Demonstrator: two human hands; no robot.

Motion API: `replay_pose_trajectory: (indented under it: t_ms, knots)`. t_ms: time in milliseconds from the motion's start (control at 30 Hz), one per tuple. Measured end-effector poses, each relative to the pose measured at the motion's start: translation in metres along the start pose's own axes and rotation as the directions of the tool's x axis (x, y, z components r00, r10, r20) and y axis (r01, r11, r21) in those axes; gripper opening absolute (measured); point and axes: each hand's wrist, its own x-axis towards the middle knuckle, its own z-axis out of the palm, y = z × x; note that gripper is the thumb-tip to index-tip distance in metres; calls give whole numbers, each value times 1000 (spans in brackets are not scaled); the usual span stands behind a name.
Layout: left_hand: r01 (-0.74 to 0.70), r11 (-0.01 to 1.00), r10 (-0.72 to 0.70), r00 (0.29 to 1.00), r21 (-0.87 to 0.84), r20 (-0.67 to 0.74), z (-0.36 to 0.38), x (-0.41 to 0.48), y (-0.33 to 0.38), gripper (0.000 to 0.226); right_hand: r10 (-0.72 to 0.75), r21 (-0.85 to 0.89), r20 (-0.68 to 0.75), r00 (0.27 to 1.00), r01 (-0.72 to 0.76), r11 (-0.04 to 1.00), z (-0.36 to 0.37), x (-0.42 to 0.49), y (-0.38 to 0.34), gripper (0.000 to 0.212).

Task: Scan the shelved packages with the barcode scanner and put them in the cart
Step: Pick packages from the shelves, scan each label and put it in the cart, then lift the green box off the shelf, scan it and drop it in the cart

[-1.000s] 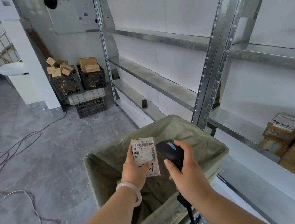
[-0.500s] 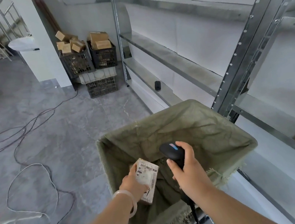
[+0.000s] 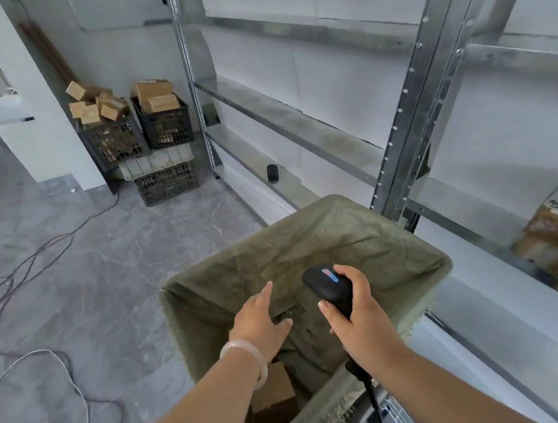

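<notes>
The cart (image 3: 366,237), lined with olive-green cloth, stands right in front of me beside the metal shelving. My left hand (image 3: 261,319) hovers over its opening, empty, fingers spread. A brown cardboard package (image 3: 273,392) lies down inside the cart under my left wrist. My right hand (image 3: 359,318) grips the black barcode scanner (image 3: 326,282) above the cart, its cable hanging down toward me. More brown packages (image 3: 553,239) rest on a shelf at the right edge.
The metal shelf rack (image 3: 408,127) runs along the right. A small black cylinder (image 3: 272,172) stands on its low shelf. Black crates of boxes (image 3: 161,127) are stacked at the back wall. Cables (image 3: 49,363) trail over the grey floor on the left.
My left hand lowered the labelled package into the cart and let it go; the hand is now empty. The scanner stays in my right hand.
</notes>
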Motion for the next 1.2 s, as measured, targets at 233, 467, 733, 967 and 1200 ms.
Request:
replay_pose_trajectory:
  t_ms: [233, 467, 733, 967, 1200]
  knots:
    - [-373, 926, 375, 926, 50, -43, -7, -2, 106, 80, -36, 17, -219, 975, 41, 999, -65, -13, -8, 53]
    - [-631, 773, 632, 775, 66, -6, 5, -19, 210, 80, -18, 19, -465, 885, 30, 999, -140, -38, -13, 55]
    - [-814, 580, 814, 580, -11, 25, 37, -52, 310, 83, -23, -62, -674, 739, -26, 998, -224, -79, -13, 57]
    - [-876, 472, 880, 476, -98, -11, 46, -83, 400, 81, -119, -132, -781, 613, 25, 991, -299, -106, -24, 56]
    - [-896, 431, 895, 440, -112, -74, 38, -102, 478, 80, -180, -208, -800, 572, 17, 978, -381, -107, -40, 64]
